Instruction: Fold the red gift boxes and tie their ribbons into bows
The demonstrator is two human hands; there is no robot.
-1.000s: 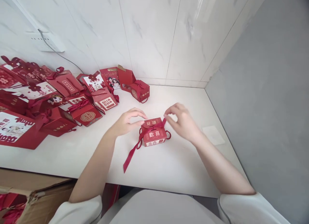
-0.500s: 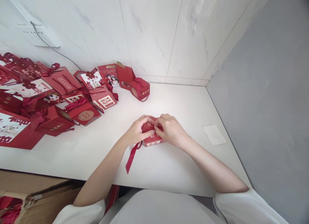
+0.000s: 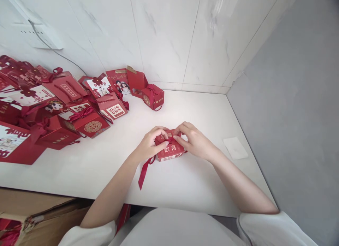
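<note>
A small red gift box [image 3: 173,150] with pale lettering sits on the table in front of me. A dark red ribbon [image 3: 143,174] crosses its top, and one long tail lies on the table to the left. My left hand [image 3: 150,144] wraps the box's left side, thumb and forefinger closed at the ribbon in the middle of the lid. On the right, my right hand [image 3: 196,142] pinches at the ribbon near the lid's upper right, thumb and forefinger close together. The ribbon between the fingertips is partly hidden.
Many finished-looking red gift boxes [image 3: 92,126] with bows crowd the left of the white table [image 3: 201,189]. One bowed box [image 3: 153,97] stands near the tiled wall. A white paper piece [image 3: 235,148] lies at right. An open cardboard carton [image 3: 50,214] is below the table's front left edge.
My right hand has drawn away from my left, to the right and slightly up, uncovering more of the lid's lettering and the ribbon's middle. My left hand has barely moved.
</note>
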